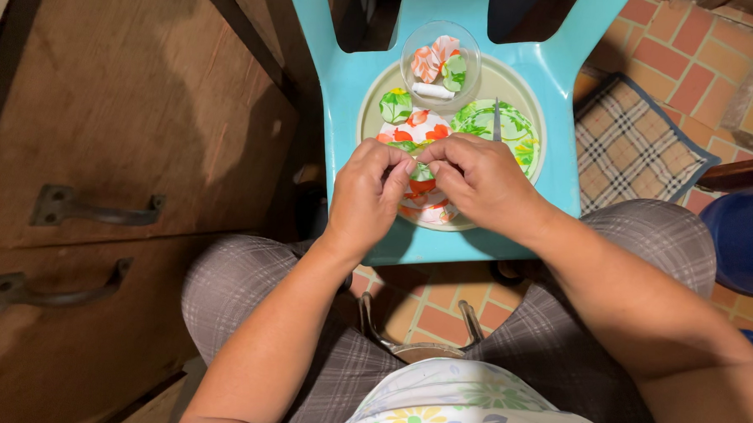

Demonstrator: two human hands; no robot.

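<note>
Hands: left hand (366, 189) and right hand (475, 176) met over the tray (373, 103), fingertips pinched together on a small fabric piece (422, 173).
Progress: judged underway; several gathered puffs were finished, flat circles remained.
Cup (441, 63): far side, held puffs and a white spool (432, 90).
Tray: on the blue chair (338, 79); one green puff (395, 106) at left, red-flowered circles (415, 128) in the middle, green circles (494, 124) at right.

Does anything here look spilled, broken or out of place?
Nothing stands out. The round tray sits flat on the turquoise plastic chair, the clear bowl stands upright with its fabric pieces inside, and both hands, left hand and right hand, pinch a small floral fabric piece over the tray.
</note>
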